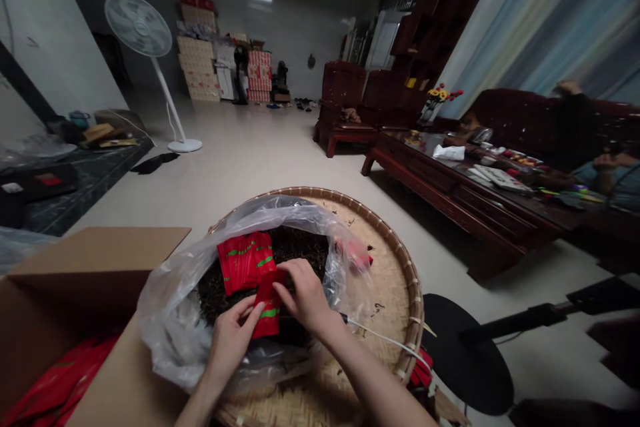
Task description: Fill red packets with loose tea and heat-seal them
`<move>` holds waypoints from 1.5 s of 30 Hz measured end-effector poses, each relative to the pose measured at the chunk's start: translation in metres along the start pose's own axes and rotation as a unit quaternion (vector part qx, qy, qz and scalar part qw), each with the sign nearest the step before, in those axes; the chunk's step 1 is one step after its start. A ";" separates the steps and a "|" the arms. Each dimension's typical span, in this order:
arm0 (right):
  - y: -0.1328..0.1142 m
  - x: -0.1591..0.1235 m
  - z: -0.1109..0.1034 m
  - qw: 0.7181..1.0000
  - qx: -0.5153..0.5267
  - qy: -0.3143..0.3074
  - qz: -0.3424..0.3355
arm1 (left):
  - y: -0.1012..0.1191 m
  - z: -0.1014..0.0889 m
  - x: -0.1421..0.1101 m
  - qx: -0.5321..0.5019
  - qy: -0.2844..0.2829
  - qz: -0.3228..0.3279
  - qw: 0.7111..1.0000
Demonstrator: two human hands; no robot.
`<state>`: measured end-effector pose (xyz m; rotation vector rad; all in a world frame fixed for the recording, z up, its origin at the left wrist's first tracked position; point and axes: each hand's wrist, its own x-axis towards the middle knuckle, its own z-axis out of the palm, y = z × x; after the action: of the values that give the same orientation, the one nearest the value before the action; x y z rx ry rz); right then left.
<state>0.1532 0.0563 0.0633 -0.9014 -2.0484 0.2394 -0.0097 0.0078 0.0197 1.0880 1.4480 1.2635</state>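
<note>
Both of my hands are closed on a small red packet (pixel 267 288) over a clear plastic bag (pixel 173 300). My left hand (pixel 234 333) pinches its lower left side, and my right hand (pixel 306 293) grips its upper right edge. Just below it shows a red piece with a green band (pixel 269 321); whether it is part of the same packet I cannot tell. Dark, dry tea-like leaves (pixel 303 247) fill the bag. On the leaves lies a bunch of red packets (pixel 244 260) with green bands. A round woven bamboo tray (pixel 395 293) carries the bag.
An open cardboard box (pixel 100 250) with red packets (pixel 65 380) stands at left. A white cable (pixel 385 341) crosses the tray. On the right are a black round stand base (pixel 467 353) and a wooden table (pixel 450 193). A white fan (pixel 165 87) stands farther back.
</note>
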 end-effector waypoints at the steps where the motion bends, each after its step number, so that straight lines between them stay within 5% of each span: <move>1: 0.000 -0.001 -0.001 1.000 -0.004 -0.005 0.005 | -0.001 -0.001 0.000 0.014 0.007 0.007 1.000; 24: 0.002 -0.025 0.003 0.999 0.010 0.044 0.019 | -0.005 0.003 -0.003 -0.048 -0.015 -0.041 0.998; 32: 0.008 -0.023 0.003 0.976 0.106 0.007 0.189 | 0.001 0.000 -0.012 0.106 -0.004 0.054 0.993; 37: 0.011 -0.023 -0.006 0.993 0.037 -0.023 0.112 | 0.004 -0.001 -0.014 0.142 -0.028 0.087 0.986; 45: -0.004 -0.028 -0.019 0.993 0.102 -0.013 0.056 | -0.005 -0.005 -0.003 -0.024 0.004 -0.035 0.999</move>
<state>0.1760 0.0315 0.0592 -0.8900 -1.9569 0.5149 -0.0145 0.0031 0.0153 0.9930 1.4410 1.2484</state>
